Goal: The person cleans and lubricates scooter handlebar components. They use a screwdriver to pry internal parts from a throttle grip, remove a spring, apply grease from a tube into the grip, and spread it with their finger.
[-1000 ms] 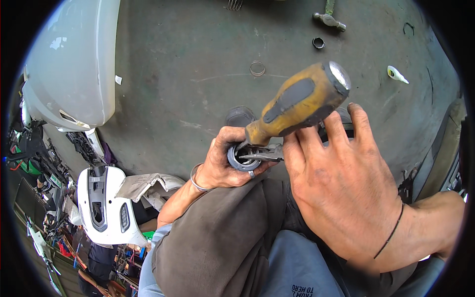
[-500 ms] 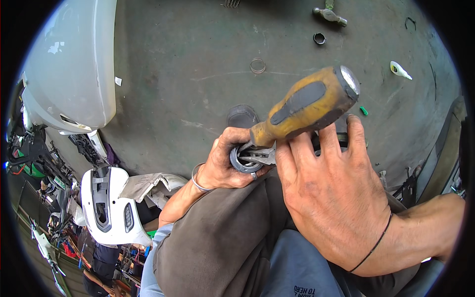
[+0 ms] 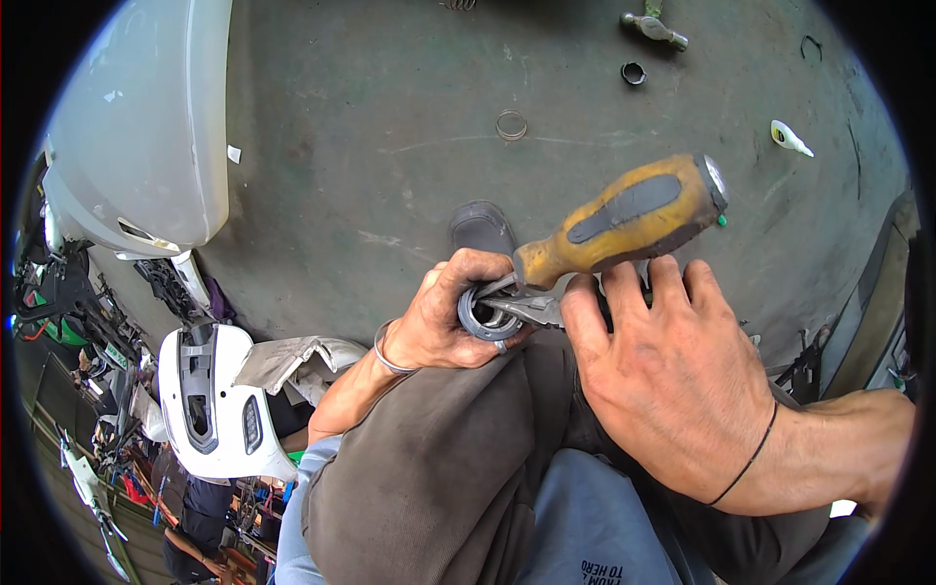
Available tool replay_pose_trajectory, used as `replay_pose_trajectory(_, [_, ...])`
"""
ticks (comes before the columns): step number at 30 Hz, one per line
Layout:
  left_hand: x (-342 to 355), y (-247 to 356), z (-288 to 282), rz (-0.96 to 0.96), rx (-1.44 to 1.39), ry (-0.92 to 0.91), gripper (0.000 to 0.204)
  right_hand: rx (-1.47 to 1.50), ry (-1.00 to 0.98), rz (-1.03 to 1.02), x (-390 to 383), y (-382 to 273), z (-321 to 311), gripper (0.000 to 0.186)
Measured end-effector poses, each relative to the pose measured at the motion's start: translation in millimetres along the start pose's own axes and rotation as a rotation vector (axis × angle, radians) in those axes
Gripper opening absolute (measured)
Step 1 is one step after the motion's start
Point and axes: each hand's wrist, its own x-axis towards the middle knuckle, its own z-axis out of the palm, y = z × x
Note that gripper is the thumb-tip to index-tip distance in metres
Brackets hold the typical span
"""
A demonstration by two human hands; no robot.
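Head view, only one here. Person's left hand is wrapped round a short grey metal tube, open end up: one digit along its far side, others along the near side, so the tube sits inside the curl. Right hand is closed over the handles of the pliers; most of that grip is hidden under the hand. Plier nose is in the tube's mouth. Screwdriver, yellow and black handle, leans out of the same mouth, its handle above the right fingers.

Count I get from where I'm standing: one tube, one pair of pliers, one screwdriver. Floor ahead: one ball-peen hammer, one dark collar, one thin wire ring, one white squeeze bottle.
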Motion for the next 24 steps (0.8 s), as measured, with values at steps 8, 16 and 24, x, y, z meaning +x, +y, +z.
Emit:
replay_pose_trajectory(8, [-6.2, -2.9, 12.5, -0.110, -0.198, 0.083, 0.067, -0.339, 0.147, -0.104, 2.7, 1.4, -3.7, 0.037])
replay_pose_trajectory(16, [-7.5, -11.1, 10.0, 0.055, 0.009, 0.020, 0.070, -0.143, -0.015, -0.017, 1.4, -4.6, -9.3, 0.033])
replay_pose_trajectory(24, [-6.1, -7.2, 2.1, -0.004, 0.056, -0.063, 0.070, -0.043, 0.069, 0.043, -1.5, -7.8, 2.7, 0.037])
